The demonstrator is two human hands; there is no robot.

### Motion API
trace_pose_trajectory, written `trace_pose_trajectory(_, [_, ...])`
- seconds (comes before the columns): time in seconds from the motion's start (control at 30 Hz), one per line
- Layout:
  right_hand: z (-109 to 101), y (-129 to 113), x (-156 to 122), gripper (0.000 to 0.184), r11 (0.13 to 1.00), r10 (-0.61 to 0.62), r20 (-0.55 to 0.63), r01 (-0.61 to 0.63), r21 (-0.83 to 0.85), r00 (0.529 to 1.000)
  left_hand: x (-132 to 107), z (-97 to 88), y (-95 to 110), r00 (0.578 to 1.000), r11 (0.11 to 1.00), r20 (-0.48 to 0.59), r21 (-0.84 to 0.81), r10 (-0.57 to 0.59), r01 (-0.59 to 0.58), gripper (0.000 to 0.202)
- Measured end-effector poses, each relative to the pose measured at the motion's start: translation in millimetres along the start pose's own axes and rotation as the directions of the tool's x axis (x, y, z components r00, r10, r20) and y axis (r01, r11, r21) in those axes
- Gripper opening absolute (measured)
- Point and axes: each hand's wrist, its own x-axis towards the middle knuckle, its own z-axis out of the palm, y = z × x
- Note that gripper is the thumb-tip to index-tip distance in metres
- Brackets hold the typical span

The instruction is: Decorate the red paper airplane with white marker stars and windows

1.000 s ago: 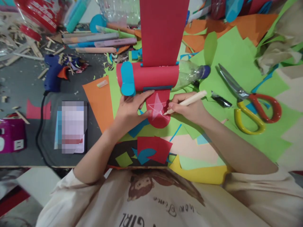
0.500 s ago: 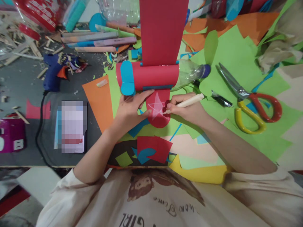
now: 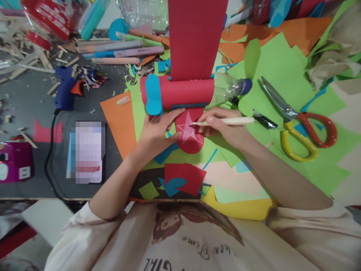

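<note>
My right hand (image 3: 221, 122) is closed around a cream-coloured marker (image 3: 237, 121). Its tip touches a pale star (image 3: 187, 130) drawn on a red paper flap (image 3: 191, 148) with a rounded end. Fingers spread, my left hand (image 3: 159, 131) lies flat at the flap's left edge, its fingertips on the red paper. Directly above the flap is a plastic bottle (image 3: 227, 84) lying on its side, wrapped in red paper (image 3: 180, 90). A blue paper band (image 3: 153, 94) sits at its left end. A long red paper panel (image 3: 197, 37) extends from the bottle's far side.
Scissors (image 3: 293, 116) with red and yellow handles lie on green paper (image 3: 284, 64) at right. A blue glue gun (image 3: 66, 88), a phone (image 3: 89, 150) and a purple box (image 3: 15, 162) are at left. Several markers (image 3: 113, 47) lie behind, near wood scraps.
My right hand has shifted the marker tip from the star's lower right up to its middle, and the marker lies flatter. The star has more white inside. My left hand stays in place.
</note>
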Motion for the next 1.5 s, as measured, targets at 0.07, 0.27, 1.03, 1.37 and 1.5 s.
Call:
trace_pose_trajectory(0.07, [-0.8, -0.7, -0.2, 0.030, 0.999, -0.016, -0.007, 0.015, -0.046, 1.000, -0.3, 0.1, 0.1, 1.000, 1.000, 0.002, -0.004, -0.001, 0.001, 0.054])
trace_pose_trajectory(0.27, [-0.5, -0.1, -1.1, 0.023, 0.991, 0.018, -0.039, -0.023, -0.132, 0.999, -1.5, -0.2, -0.2, 1.000, 1.000, 0.013, -0.012, -0.023, 0.023, 0.054])
trace_pose_trajectory(1.03, [9.0, 1.5, -1.7, 0.039, 0.967, 0.058, -0.141, -0.091, -0.238, 0.988, 0.2, -2.0, 1.3, 1.000, 1.000, 0.005, 0.007, 0.000, 0.000, 0.054])
trace_pose_trajectory(1.37, [8.9, 1.9, -1.3, 0.034, 0.961, 0.030, -0.077, -0.050, -0.273, 0.997, -1.0, -0.5, -0.4, 1.000, 1.000, 0.006, 0.004, -0.013, 0.013, 0.055])
trace_pose_trajectory(1.5, [6.7, -1.9, -1.0, 0.033, 0.962, 0.065, -0.005, -0.064, -0.265, 0.998, -0.7, -1.9, 1.4, 1.000, 1.000, 0.012, 0.018, -0.004, 0.004, 0.054])
